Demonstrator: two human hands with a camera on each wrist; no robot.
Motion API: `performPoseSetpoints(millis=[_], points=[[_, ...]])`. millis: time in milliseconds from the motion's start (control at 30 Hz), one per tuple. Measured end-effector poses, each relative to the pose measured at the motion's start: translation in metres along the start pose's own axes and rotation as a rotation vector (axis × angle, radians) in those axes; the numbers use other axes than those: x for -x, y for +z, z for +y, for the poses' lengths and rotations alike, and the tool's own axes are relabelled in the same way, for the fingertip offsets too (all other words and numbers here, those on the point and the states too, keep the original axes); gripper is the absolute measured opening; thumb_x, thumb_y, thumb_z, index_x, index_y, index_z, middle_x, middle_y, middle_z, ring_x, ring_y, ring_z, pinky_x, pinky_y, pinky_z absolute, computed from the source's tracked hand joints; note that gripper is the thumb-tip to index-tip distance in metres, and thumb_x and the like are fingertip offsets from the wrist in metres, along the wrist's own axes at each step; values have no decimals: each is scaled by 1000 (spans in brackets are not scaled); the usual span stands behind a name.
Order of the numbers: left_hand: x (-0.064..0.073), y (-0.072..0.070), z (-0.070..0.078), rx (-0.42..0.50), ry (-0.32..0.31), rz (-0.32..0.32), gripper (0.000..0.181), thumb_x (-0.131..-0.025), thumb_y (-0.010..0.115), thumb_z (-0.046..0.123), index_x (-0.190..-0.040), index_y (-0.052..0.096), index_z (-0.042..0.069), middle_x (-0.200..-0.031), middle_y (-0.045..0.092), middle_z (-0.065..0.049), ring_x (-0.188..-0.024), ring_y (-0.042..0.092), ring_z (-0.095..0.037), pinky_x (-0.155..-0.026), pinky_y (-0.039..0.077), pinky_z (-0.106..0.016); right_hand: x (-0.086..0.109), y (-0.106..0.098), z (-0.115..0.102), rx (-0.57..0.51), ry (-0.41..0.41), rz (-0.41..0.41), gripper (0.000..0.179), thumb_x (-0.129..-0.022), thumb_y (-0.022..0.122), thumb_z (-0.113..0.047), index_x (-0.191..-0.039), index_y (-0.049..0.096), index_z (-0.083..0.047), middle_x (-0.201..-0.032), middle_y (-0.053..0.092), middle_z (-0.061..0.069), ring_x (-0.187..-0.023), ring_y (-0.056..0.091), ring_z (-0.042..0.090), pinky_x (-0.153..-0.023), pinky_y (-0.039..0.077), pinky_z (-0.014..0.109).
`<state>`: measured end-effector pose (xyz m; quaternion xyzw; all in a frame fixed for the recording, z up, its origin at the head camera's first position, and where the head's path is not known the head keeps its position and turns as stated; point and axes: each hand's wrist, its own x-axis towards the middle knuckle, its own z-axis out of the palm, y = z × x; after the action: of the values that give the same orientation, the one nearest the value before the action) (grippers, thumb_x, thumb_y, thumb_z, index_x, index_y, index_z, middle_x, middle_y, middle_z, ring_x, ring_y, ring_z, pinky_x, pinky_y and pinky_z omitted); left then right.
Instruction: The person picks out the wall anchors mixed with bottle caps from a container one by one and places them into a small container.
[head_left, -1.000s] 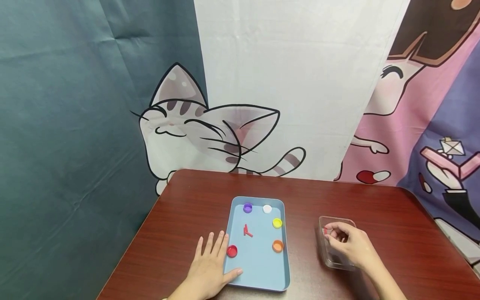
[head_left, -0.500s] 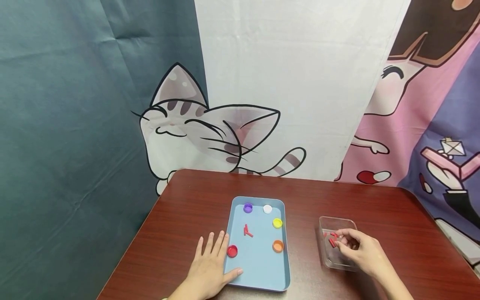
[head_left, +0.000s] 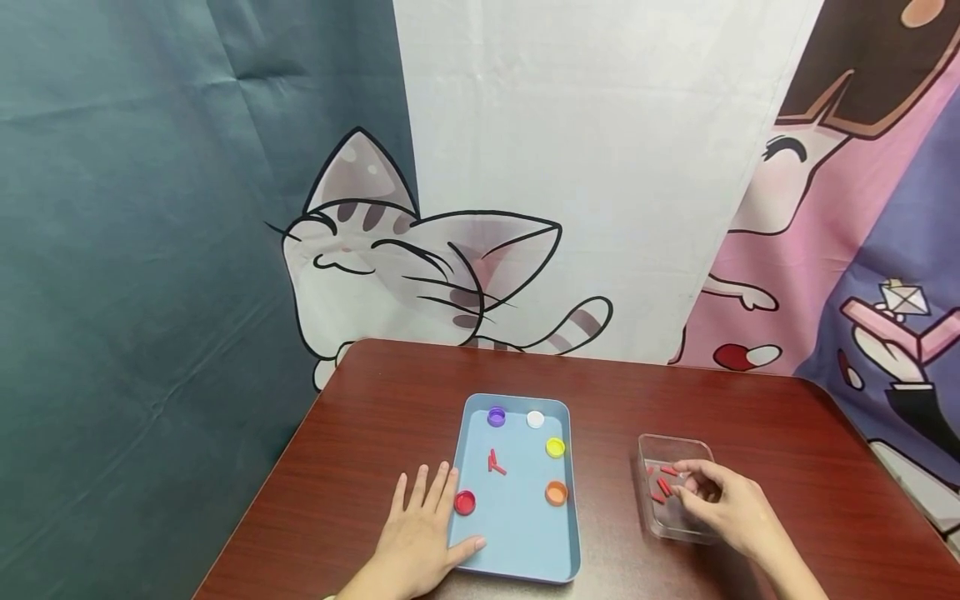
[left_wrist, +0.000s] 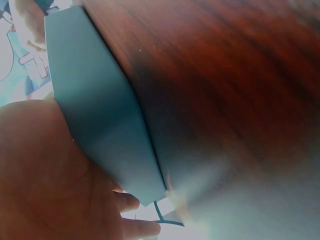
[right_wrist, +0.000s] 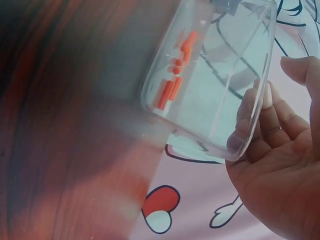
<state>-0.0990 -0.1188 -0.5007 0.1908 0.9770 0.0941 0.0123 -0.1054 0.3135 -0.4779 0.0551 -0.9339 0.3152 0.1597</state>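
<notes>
Head view: a light-blue tray (head_left: 517, 546) and a clear plastic box (head_left: 667, 531) are set on a reddish-brown table (head_left: 405, 392); the box is placed to the right of the tray, apart from it.
Right hand (head_left: 723, 507): held over the right side of the box; thumb and fingertips are parted; whether the box wall is touched cannot be told.
Sticks in the box: several short red sticks (head_left: 664, 487) are scattered on its floor, just beside the right fingertips; their exact number cannot be told.
Left hand (head_left: 416, 537): spread wide, laid at the tray's left edge; its thumb is extended over the rim.
Sticks in the tray: three red pieces (head_left: 498, 469) are grouped left of centre.
Caps: a purple cap (head_left: 496, 417) and a white cap (head_left: 535, 419) are placed at the far end; a yellow cap (head_left: 555, 448) and an orange cap (head_left: 557, 493) are lined along the right side; a red cap (head_left: 465, 502) is set by the left edge, near the left fingers.
Backdrop: a cartoon cat (head_left: 390, 258) is printed on cloth behind the table.
</notes>
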Motion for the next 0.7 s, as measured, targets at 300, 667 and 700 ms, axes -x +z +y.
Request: performPoseSetpoints(millis=[300,667,700], points=[[0,0,0,-6,3,0,100,-89,49,77,-157,35,5,-163,34,-14,-149,29,-44,-118,14,-66,-8,10,-14,-85,-93,7,25,-78,85,-9,-101,75,-15,-74,58,-17,-62,51,-2,-55,41,16],[0,-3,1,-2,2,-8,100,-89,49,78,-157,35,5,-163,33,-14,-149,28,-44,-118,14,-66,-32,36,-43,-154,-243,-34,29,-76,83,-2,-98,74,-18,-76,59,-17,-65,53,-1,-56,45,18],[0,-3,1,-3,2,-7,100,-89,49,78,-157,35,5,-163,34,-14,-149,28,-44,-118,14,-66,-34,38,-45,-154,-241,-45,29,-77,83,-2,-99,74,-18,-77,58,-18,-65,53,-1,-56,45,19]])
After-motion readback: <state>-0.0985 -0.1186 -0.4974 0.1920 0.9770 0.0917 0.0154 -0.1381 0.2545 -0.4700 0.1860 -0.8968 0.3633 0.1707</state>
